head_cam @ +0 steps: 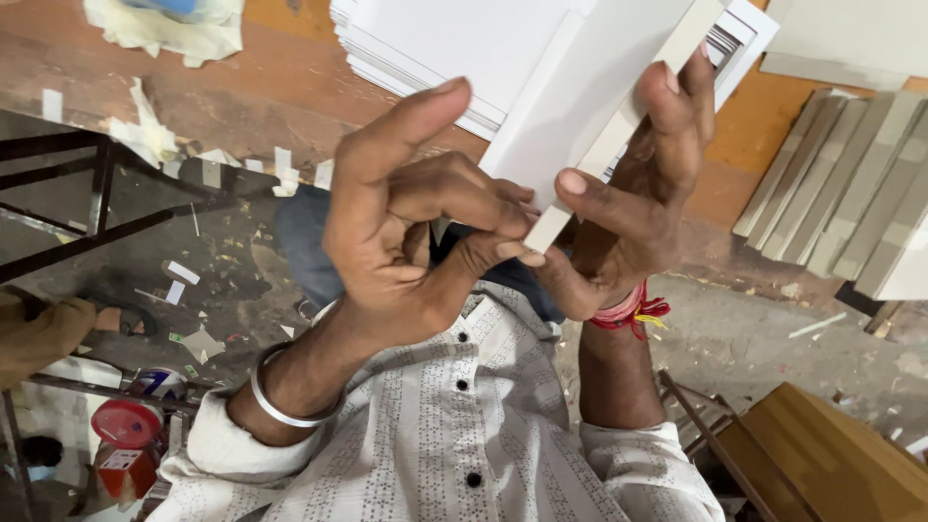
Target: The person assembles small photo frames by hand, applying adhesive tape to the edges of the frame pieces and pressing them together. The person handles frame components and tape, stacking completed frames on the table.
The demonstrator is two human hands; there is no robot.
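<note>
1. The right hand (638,193) gripped a white board strip (619,126), thumb on its face and fingers curled behind it.
2. The left hand (416,222) pinched the strip's lower corner, index finger raised.
3. The strip's upper end ran out of frame, over a stack of white sheets (435,48).
4. Grey strips (841,184) lay at right, partly cut off.

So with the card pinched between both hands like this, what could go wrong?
The white card is held only by fingertips, the left hand at its lower corner and the right hand along its edge, so it could slip or crease. Its edge might also knock the stack of white sheets behind.
</note>
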